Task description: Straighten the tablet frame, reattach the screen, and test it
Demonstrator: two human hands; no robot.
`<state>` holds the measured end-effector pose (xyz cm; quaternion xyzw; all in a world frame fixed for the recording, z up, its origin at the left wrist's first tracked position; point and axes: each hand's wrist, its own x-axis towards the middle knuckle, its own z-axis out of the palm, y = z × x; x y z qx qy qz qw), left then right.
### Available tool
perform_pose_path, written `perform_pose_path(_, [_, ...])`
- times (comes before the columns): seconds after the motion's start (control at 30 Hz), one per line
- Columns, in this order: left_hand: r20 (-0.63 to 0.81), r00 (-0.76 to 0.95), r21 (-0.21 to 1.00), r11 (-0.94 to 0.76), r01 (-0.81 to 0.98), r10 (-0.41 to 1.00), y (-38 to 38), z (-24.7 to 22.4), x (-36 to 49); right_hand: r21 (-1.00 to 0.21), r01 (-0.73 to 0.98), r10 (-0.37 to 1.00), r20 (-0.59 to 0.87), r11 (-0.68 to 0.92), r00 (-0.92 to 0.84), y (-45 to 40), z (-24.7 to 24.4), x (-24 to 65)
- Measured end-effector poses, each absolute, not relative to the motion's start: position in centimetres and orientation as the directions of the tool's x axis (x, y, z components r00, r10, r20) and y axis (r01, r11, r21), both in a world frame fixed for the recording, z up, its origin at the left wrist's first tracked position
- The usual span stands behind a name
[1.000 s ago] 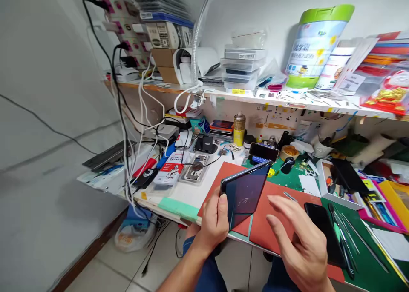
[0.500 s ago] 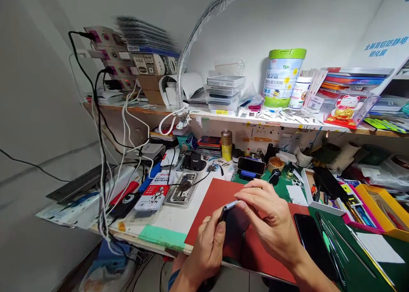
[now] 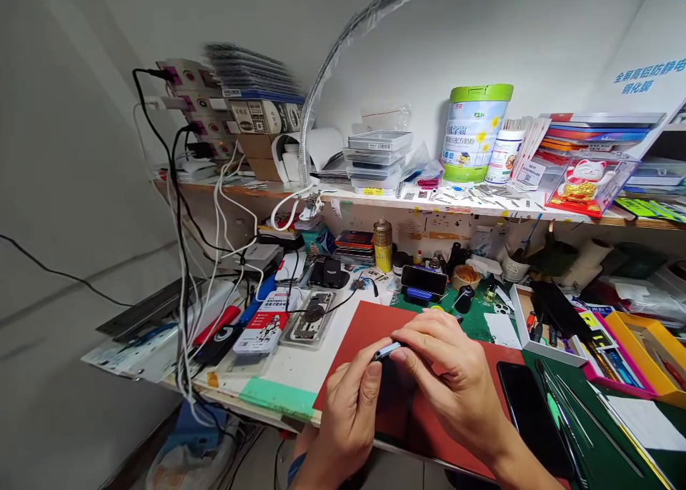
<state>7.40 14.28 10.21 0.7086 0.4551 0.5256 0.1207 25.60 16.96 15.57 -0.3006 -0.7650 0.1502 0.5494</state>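
A small dark phone-like device (image 3: 386, 351) with a pale bluish edge is held up between both hands, over the red mat (image 3: 369, 320). My left hand (image 3: 354, 404) is closed round its left end, thumb and fingers pressed on it. The fingertips and thumb of my right hand (image 3: 447, 368) pinch its right end. Most of the device's faces are hidden by the fingers. A black phone (image 3: 530, 415) lies on the green mat to the right of my right hand, beside metal tweezers (image 3: 560, 418).
An opened phone (image 3: 311, 317) sits in a clear tray behind left, near a battery box (image 3: 262, 326). White cables (image 3: 185, 297) hang over the left table edge. A white tool tray (image 3: 552, 343) and yellow box (image 3: 651, 347) stand right. A shelf (image 3: 455, 203) runs above.
The device has tilted slightly between my hands, and its pale edge sits a little lower. The view has shifted slightly, so the surroundings appear further right. Both hands keep their hold.
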Motion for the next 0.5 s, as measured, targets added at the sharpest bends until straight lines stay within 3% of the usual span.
perform_pose_path(0.5, [0.593, 0.047, 0.661, -0.520, 0.541, 0.804, 14.57, 11.00, 8.29, -0.611, 0.272, 0.664, 0.725, 0.743, -0.185, 17.91, 15.15, 26.11])
